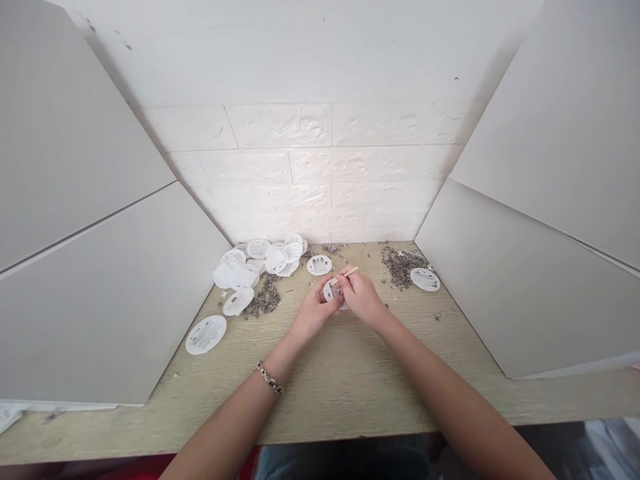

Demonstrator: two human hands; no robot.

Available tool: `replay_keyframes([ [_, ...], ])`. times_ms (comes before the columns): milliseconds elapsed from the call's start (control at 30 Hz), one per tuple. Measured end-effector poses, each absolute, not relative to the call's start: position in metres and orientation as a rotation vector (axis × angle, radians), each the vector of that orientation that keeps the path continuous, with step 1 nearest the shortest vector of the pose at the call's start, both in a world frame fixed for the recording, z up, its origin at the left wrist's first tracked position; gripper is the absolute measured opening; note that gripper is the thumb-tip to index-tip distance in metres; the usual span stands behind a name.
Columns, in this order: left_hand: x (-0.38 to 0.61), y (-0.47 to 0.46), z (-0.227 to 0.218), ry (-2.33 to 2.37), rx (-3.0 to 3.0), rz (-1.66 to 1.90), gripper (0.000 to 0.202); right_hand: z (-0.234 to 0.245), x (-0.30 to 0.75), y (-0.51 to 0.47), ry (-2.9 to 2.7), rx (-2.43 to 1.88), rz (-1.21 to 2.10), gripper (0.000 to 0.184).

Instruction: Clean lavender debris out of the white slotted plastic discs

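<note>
My left hand (318, 305) is closed on the edge of a round white plastic disc (329, 291) with slots in it, held just over the table. In my right hand (361, 295) is a thin pale stick (352, 271), pinched between the fingers, its lower end over the disc. Fingers cover much of the disc, and the stick's tip is hard to make out. Just behind my hands another slotted white disc (319, 265) lies flat on the table.
White discs (239, 275) lie heaped at the left, beside a pile of small grey metal bits (265, 298). More grey bits (400, 267) and a disc (425, 280) are at the right. Grey panels (190, 253) flank the wooden table (345, 393); a white brick-patterned wall (310, 163) closes the back.
</note>
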State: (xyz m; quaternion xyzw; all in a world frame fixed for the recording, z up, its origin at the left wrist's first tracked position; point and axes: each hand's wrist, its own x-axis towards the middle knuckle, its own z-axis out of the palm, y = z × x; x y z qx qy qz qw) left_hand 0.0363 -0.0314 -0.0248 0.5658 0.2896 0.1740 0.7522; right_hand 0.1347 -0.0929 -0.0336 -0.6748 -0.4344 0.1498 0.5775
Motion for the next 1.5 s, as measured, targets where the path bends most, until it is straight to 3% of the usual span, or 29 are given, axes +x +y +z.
replay_keyframes([
  [433, 0.034, -0.027, -0.034, 0.602, 1.201, 0.391, 0.072, -0.035, 0.13, -0.091, -1.136, -1.736, 0.258, 0.012],
  [867, 0.03, -0.028, -0.02, 0.598, 1.063, 0.396, 0.059, -0.026, 0.125, -0.092, -0.587, -1.141, 0.313, 0.028],
  [1200, 0.033, -0.029, -0.024, 0.572, 1.024, 0.409, 0.053, -0.018, 0.132, -0.101, -0.82, -1.654, 0.164, 0.026],
  [1500, 0.034, -0.03, -0.026, 0.564, 1.013, 0.406, 0.051, -0.017, 0.132, -0.099, -0.901, -1.774, 0.186, 0.023],
])
